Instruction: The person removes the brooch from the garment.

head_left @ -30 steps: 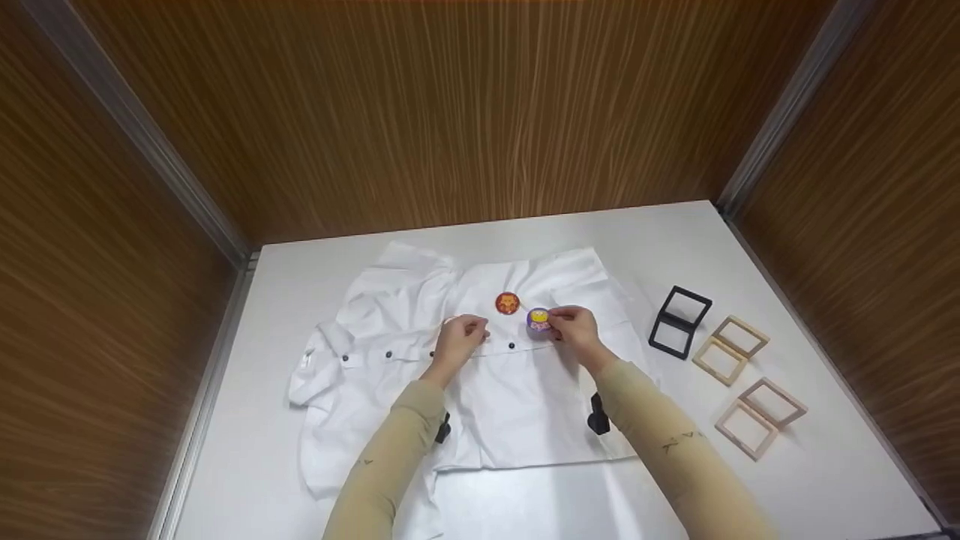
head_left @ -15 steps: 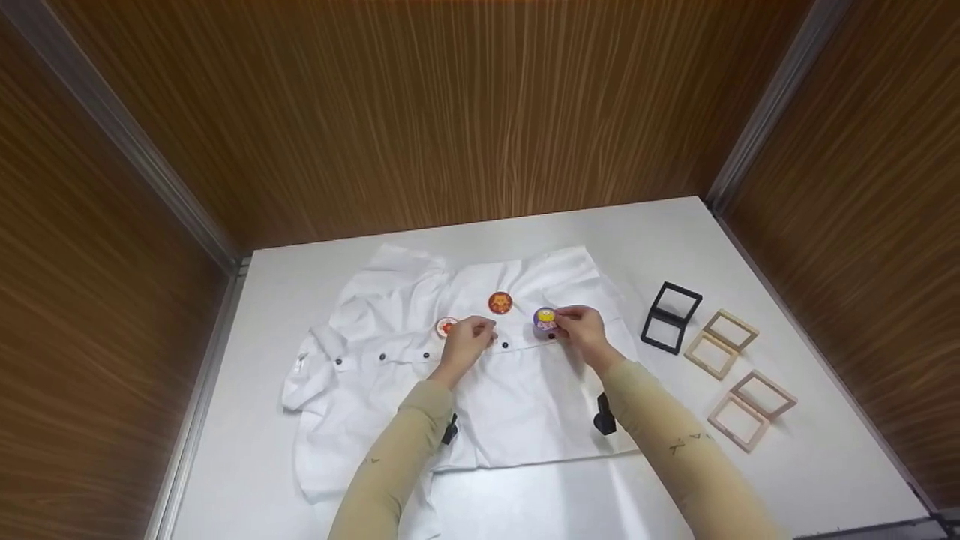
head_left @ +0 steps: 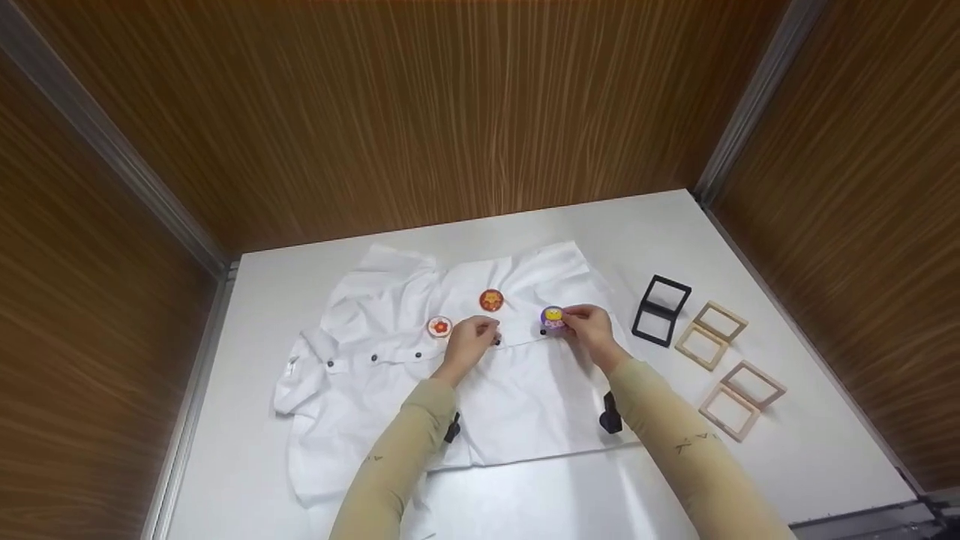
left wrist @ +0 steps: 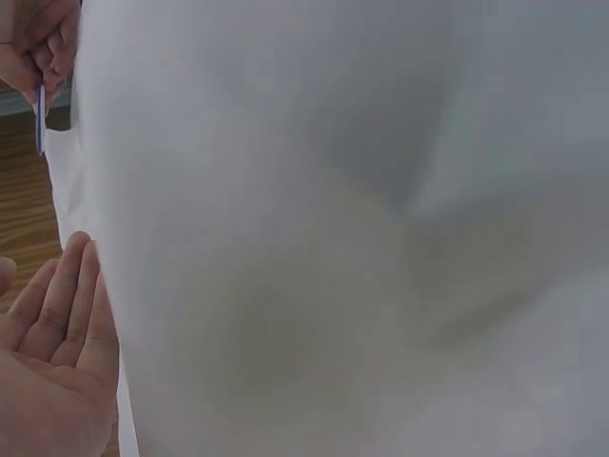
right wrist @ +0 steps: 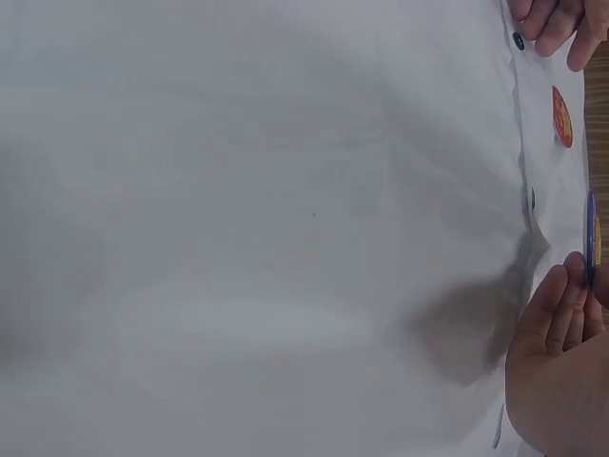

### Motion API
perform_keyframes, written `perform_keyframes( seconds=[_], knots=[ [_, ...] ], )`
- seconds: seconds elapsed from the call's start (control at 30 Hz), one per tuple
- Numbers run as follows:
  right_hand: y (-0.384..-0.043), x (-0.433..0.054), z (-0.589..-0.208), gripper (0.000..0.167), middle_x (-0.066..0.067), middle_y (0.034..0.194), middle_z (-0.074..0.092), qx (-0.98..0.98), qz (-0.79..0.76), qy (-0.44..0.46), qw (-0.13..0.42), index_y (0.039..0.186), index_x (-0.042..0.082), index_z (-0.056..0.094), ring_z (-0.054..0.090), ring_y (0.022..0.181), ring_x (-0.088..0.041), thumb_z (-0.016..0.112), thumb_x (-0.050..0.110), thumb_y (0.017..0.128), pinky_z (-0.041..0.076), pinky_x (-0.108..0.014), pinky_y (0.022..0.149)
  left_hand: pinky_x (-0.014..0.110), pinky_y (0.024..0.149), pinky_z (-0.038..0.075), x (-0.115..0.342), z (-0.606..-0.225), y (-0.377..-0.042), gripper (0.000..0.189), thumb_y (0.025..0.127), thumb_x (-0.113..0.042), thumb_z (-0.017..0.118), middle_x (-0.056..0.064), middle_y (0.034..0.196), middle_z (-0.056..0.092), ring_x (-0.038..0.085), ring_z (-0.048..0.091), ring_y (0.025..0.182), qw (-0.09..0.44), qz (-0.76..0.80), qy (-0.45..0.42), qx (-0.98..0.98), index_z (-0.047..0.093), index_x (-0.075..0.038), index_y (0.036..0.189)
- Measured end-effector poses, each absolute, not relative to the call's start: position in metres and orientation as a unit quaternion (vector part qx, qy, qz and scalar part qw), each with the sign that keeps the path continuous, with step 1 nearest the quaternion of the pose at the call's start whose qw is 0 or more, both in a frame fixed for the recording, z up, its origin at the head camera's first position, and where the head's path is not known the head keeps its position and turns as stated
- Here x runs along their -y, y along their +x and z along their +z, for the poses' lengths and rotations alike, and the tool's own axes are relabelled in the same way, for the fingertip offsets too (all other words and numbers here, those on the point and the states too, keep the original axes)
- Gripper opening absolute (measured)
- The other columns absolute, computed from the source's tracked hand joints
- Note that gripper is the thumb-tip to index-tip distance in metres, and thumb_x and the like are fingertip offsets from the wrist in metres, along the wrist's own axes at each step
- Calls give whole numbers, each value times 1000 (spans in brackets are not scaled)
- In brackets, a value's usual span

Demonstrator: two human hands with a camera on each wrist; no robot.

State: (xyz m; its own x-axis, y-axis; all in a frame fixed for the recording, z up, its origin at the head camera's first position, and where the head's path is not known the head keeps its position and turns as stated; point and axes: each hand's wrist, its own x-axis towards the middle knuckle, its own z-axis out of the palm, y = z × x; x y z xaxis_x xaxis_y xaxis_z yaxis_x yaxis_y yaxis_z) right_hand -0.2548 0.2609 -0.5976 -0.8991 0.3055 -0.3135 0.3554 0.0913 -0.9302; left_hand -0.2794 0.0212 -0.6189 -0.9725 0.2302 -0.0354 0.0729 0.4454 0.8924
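Note:
A white buttoned shirt (head_left: 517,405) lies spread on the table under both hands. My right hand (head_left: 594,330) pinches the edge of a round purple and yellow pin badge (head_left: 553,316) just above the shirt's button strip. In the right wrist view that badge (right wrist: 592,233) stands edge-on between thumb and fingers. My left hand (head_left: 468,345) hovers over or rests on the button strip; its fingers (left wrist: 68,300) look fairly straight in the left wrist view and hold nothing. Near it on the cloth lie a white badge with a red flower (head_left: 439,326) and an orange-red badge (head_left: 491,300).
To the right of the shirt, three opened flat cases with framed lids lie on the white table (head_left: 630,225): black (head_left: 661,310), gold (head_left: 710,335) and pink (head_left: 742,400). Wood-grain panels (head_left: 450,112) enclose the back and sides.
My right hand has carried the purple badge rightward along the shirt. My left hand has shifted slightly right, uncovering the flower badge. The head view has also shifted a little.

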Motion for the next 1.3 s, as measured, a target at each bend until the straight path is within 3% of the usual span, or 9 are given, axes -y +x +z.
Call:
perform_keyframes(
  seconds=[0.4,0.57,1.1,1.3],
  knots=[
    [-250,-277,-599,27,-2,87,70,-722,-659,212,7,124,-19,63,63,73,-3,63,-5,101,59,-17,71,27,83,60,-31,-618,-279,27,108,-21,62,12,97,80,15,73,89,79,521,112,-843,77,0,114],
    [-247,-284,-598,29,-1,83,72,-718,-665,206,1,125,-21,61,65,70,-3,64,-4,100,60,-18,71,24,81,60,-36,-617,-279,27,108,-19,62,14,98,80,18,74,90,89,528,117,-837,76,3,115],
    [-230,-306,-604,32,-7,102,72,-748,-630,209,20,125,-16,64,65,81,-3,68,2,100,58,-16,78,24,82,59,-46,-621,-275,24,106,-15,63,15,96,80,20,75,90,81,515,142,-841,77,3,114],
    [-225,-313,-611,32,-4,95,73,-727,-654,208,29,128,-19,61,67,77,-2,66,-1,101,60,-17,73,25,82,61,-48,-621,-275,24,107,-14,63,15,98,80,22,76,91,85,515,141,-841,76,3,115]
  ],
)
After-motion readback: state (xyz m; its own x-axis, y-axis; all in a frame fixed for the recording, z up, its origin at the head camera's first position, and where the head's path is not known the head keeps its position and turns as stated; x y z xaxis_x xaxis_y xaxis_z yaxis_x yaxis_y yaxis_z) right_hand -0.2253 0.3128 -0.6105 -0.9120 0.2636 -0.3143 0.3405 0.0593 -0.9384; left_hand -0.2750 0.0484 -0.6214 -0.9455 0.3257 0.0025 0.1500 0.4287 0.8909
